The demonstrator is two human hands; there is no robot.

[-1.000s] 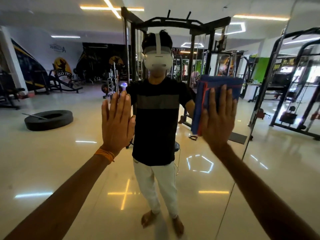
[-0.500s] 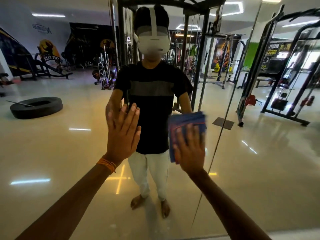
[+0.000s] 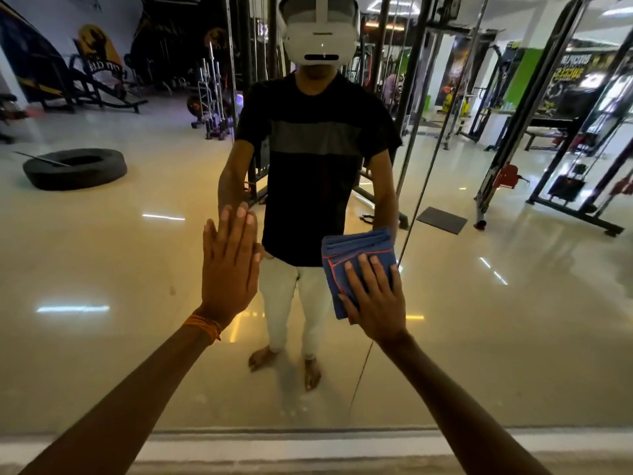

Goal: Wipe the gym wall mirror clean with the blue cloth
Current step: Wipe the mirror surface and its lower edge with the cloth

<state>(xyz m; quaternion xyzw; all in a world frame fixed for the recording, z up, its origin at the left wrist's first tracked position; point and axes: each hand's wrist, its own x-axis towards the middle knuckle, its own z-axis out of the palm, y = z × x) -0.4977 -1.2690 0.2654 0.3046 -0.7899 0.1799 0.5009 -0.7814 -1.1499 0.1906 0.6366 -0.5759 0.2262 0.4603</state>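
- The mirror is seen head-on, filling nearly the whole view; a pale ledge is seen along its near lower edge.
- The left hand is laid flat against the glass, left of centre, with the fingers straight, held together and pointed upward; nothing is held in it.
- An orange thread band is worn on the left wrist.
- The blue cloth is folded into a thick pad with red stitching along its edges, and is pressed flat against the mirror just right of centre, low on the glass.
- The right hand is spread over the lower part of the cloth, fingers straight and slightly apart; the cloth is pinned by the palm and fingers rather than gripped.
- The two hands are kept apart at about the same height.
- A thin vertical seam between mirror panels is seen passing behind the right edge of the cloth.
- Between the hands, a person in a white headset, black T-shirt and pale trousers is reflected, barefoot.
- A black tyre is reflected on the glossy floor at far left, and dark machine frames at far right.
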